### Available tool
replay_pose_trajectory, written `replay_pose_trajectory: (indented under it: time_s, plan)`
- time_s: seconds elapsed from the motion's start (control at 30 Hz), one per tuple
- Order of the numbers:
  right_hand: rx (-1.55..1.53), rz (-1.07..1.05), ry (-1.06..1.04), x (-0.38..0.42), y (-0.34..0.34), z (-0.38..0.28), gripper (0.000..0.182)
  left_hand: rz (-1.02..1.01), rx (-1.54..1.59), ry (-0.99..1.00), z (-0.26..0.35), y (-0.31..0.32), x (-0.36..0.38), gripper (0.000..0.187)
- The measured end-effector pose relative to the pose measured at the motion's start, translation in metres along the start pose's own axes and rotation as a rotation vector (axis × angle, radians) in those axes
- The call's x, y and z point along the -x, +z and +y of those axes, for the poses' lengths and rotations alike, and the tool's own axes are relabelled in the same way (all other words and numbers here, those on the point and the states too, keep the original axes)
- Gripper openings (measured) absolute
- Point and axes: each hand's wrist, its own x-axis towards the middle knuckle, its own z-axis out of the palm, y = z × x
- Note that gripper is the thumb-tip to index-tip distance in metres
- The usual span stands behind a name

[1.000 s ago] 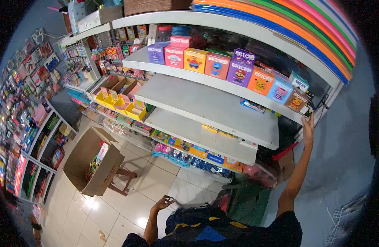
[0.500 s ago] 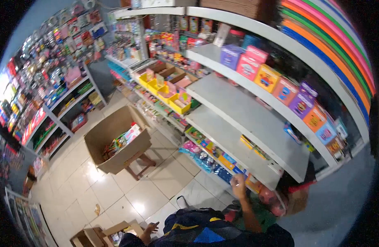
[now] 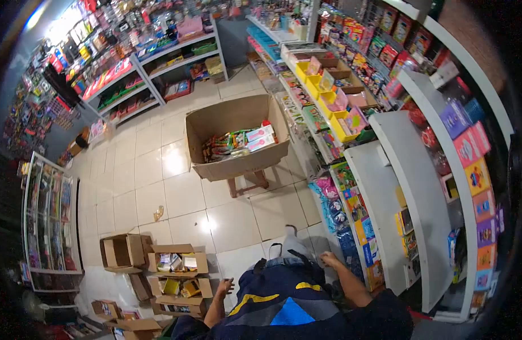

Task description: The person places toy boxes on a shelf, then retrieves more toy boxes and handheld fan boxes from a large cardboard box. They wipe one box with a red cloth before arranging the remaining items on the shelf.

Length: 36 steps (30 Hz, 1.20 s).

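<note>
My left hand [image 3: 225, 285] is low in the view, to the left of the dark shirt [image 3: 252, 283], with its fingers apart and nothing in them. On the other side of the shirt, my right hand [image 3: 329, 259] is held out over the floor near the lower shelf goods; its fingers look curled, and whether they hold anything is too small to tell. Ahead of both hands a large open cardboard box [image 3: 238, 168] rests on a wooden stool [image 3: 260, 180]. Colourful packets [image 3: 227, 144] and white-and-pink boxes [image 3: 261, 137] lie inside it.
White shelves [image 3: 411, 170] with colourful boxes run along the right. Yellow trays [image 3: 341, 126] stand on the display beyond. Several open cartons [image 3: 178, 262] sit on the tiled floor at the lower left. A glass-fronted case [image 3: 52, 215] stands at the far left.
The view has turned to the right-hand side's opposite, so box and shelves appear farther right, and more floor cartons show. My right hand has moved away from the shelf edge, lower relative to it.
</note>
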Motion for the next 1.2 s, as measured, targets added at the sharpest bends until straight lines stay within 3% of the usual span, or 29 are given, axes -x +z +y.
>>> replay_pose_trajectory:
  time_s: [0.1,0.2,0.3,0.33,0.37,0.43,0.5,0.57,0.67,0.77,0.83,0.87,0.97,1.0,1.1,1.13,1.2]
  plan:
    - [0.155,0.006,-0.076,-0.027,-0.001,-0.048,0.026,0.014,-0.013,-0.072,0.005,0.005,0.003,0.059]
    - [0.119,-0.073,-0.484,-0.089,-0.007,-0.065,0.022,0.035,-0.009,0.070,0.042,0.008,-0.008,0.056]
    - [0.144,0.182,-0.683,-0.106,-0.008,-0.151,0.021,0.172,0.107,0.342,0.069,0.011,-0.066,0.051]
    - [0.217,0.320,-0.731,-0.086,-0.010,-0.199,0.022,0.335,0.084,0.513,0.087,0.010,-0.074,0.049]
    - [0.211,0.340,-0.749,-0.061,-0.016,-0.256,0.025,0.499,0.056,0.682,0.117,0.009,-0.082,0.048]
    - [0.182,0.388,-0.823,-0.045,-0.025,-0.351,0.028,0.650,0.203,0.797,0.199,0.007,-0.061,0.051]
    - [0.159,0.390,-0.904,-0.046,-0.033,-0.424,0.028,0.786,0.186,0.767,0.284,0.001,-0.033,0.058]
    - [0.158,0.360,-0.948,-0.047,-0.043,-0.503,0.028,0.958,-0.074,1.085,0.342,-0.018,-0.049,0.066]
    - [0.061,0.246,-1.011,-0.092,-0.049,-0.577,0.030,0.975,-0.508,1.075,0.442,-0.031,-0.013,0.074]
    - [0.272,0.074,-0.779,-0.211,-0.044,-0.597,0.042,0.877,-0.745,1.098,0.498,-0.045,-0.025,0.069]
    - [0.462,0.132,-0.645,-0.256,-0.037,-0.614,0.053,0.797,-0.895,1.061,0.516,-0.051,-0.046,0.065]
    - [0.562,0.151,-0.572,-0.266,-0.033,-0.616,0.059,0.794,-0.822,1.098,0.521,-0.049,-0.056,0.042]
    - [0.668,0.065,-0.215,-0.298,-0.028,-0.626,0.072,0.726,-0.914,1.044,0.522,-0.050,-0.069,0.022]
    - [0.687,0.164,-0.179,-0.300,-0.023,-0.626,0.076,0.786,-0.861,1.086,0.523,-0.048,-0.071,0.015]
    - [0.493,0.427,-0.123,-0.379,0.008,-0.583,0.083,0.723,-0.839,1.017,0.524,-0.050,-0.071,0.017]
    - [0.297,0.353,-0.111,-0.366,0.003,-0.591,0.091,0.729,-0.860,1.008,0.526,-0.050,-0.069,0.017]
    - [0.171,0.399,-0.122,-0.358,0.003,-0.593,0.084,0.727,-0.848,1.007,0.538,-0.050,-0.066,0.017]
